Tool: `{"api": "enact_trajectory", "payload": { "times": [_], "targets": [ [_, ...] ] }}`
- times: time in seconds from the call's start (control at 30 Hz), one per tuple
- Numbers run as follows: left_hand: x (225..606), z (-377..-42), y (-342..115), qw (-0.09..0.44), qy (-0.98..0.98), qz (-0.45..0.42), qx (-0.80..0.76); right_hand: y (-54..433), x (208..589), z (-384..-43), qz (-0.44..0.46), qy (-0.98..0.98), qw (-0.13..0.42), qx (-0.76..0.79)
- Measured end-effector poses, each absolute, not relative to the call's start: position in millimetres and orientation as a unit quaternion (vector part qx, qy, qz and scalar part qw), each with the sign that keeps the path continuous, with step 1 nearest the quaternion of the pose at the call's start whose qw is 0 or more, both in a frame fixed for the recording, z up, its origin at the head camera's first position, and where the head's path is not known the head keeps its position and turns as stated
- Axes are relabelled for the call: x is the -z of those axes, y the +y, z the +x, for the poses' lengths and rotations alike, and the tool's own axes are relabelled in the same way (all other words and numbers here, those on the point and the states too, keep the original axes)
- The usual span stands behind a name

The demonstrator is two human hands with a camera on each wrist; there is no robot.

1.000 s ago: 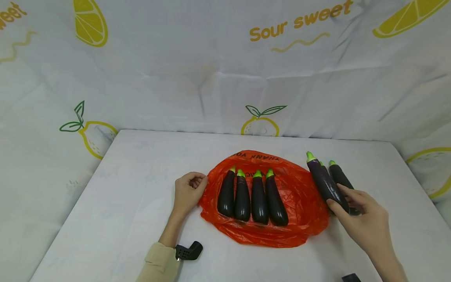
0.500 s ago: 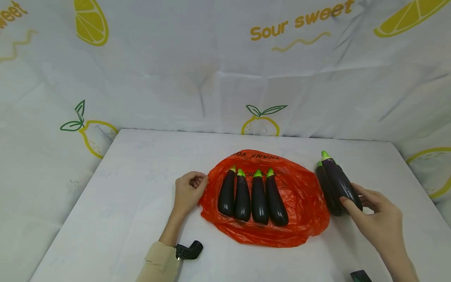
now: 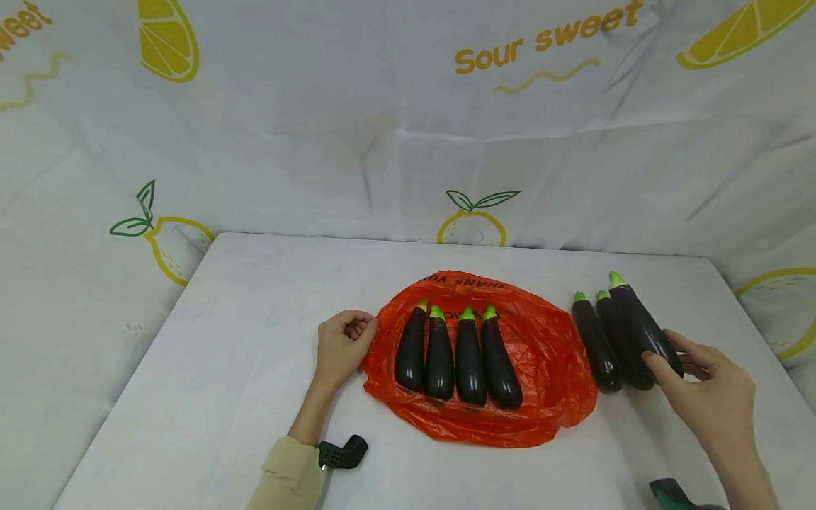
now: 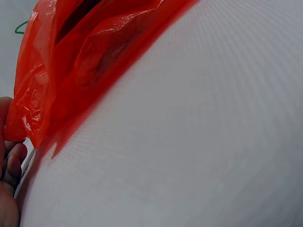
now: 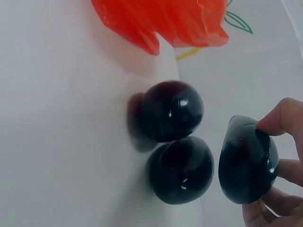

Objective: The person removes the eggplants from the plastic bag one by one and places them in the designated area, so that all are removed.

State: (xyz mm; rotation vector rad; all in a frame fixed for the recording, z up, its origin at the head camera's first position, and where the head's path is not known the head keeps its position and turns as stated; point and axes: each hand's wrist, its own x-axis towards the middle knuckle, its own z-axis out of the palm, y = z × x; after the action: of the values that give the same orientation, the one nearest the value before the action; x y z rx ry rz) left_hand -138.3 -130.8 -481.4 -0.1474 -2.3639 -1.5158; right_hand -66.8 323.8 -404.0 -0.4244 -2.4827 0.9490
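Bordering the table (image 3: 191,397): a lemon-print cloth (image 3: 287,142) behind the straight back edge; the side edges slant outward toward the viewer.
Room at left: a wide stretch of white tabletop between the left hand (image 3: 344,343) and the left edge.
Room at right: a smaller stretch between the right hand (image 3: 717,389) and the right edge.
Room behind: a narrow strip from the red bag (image 3: 548,375) to the back edge.
Left fingers: nearly closed together, pinching the bag's left rim, the others curled.
Right fingers: parted by the thickness of the held eggplant (image 3: 640,322), thumb on one side, fingers on the other, grasping its blunt end.
Held eggplant: tilted, green stem pointing away, blunt end raised off the table, a slim gap from its neighbours.
Two loose eggplants (image 3: 596,343): side by side on the table, just right of the bag.
Four eggplants (image 3: 469,361): in a row on the flattened bag, stems toward the back.
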Motion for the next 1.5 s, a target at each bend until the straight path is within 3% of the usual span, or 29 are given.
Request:
{"api": "enact_trajectory", "payload": {
  "times": [0.5, 1.5],
  "targets": [
    [481, -137, -131, 0.159, -0.83, -0.045, 0.533, 349, 408, -73, -0.221, -0.901, 0.18, -0.327],
    [480, -138, -130, 0.161, -0.831, -0.046, 0.53, 363, 425, -76, -0.171, -0.941, 0.069, -0.284]
  ]
}}
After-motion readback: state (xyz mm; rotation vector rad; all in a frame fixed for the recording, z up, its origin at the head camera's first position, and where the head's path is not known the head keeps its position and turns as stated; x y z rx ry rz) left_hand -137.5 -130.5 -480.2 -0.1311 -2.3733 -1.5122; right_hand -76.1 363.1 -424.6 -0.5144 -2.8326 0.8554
